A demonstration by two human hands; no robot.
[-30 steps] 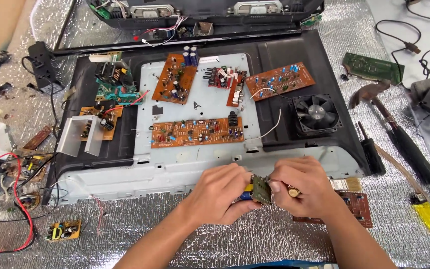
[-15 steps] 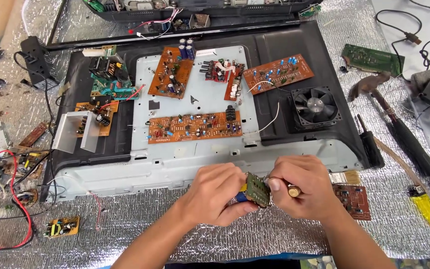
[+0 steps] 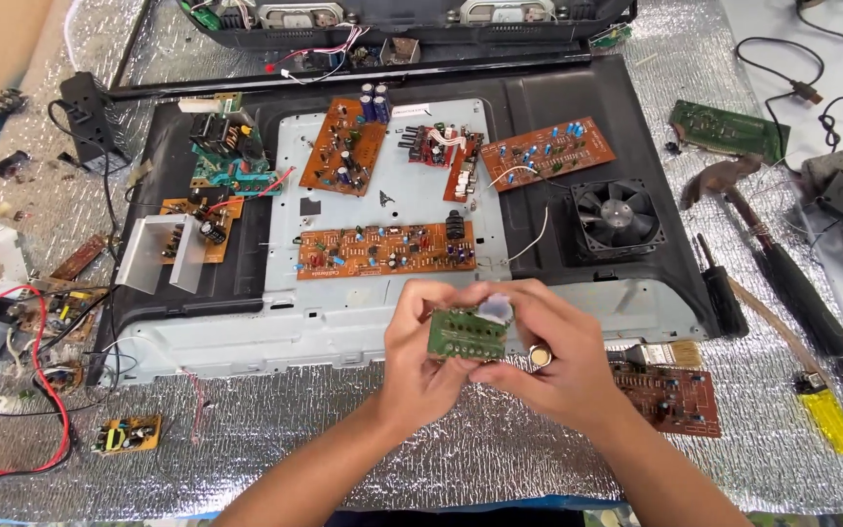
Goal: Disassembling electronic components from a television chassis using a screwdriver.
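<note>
Both hands meet low in the middle of the view, over the near edge of the bench. The left hand (image 3: 421, 366) is closed on a small green circuit board (image 3: 464, 335), thumb on the face turned toward the camera and fingers curled behind its left edge. The right hand (image 3: 558, 361) is closed on the same board from the 3 o'clock side, fingertips at its upper right corner beside a pale, blurred bit whose kind cannot be told. A short rod with a round metal end (image 3: 540, 357) shows at the right palm; its full shape is hidden. Neither grip is slack.

State of work, as a judgement: the small board is off the bench and held up for handling, fitted to nothing. The large metal chassis plate (image 3: 246, 337) lies directly at 12 o'clock from the hands, with several orange boards resting on it, one long orange board (image 3: 385, 251) nearest; whether these are fastened cannot be told.

At 1 o'clock sits a black fan (image 3: 617, 217). At 3 o'clock lie a paintbrush (image 3: 661, 353) and a brown circuit board (image 3: 670, 395). Farther at 3 o'clock rest a screwdriver (image 3: 724, 293) and a yellow tool (image 3: 831, 418). At 9 o'clock lie red wires (image 3: 46, 390). All rest on silver foil matting (image 3: 275, 439).
</note>
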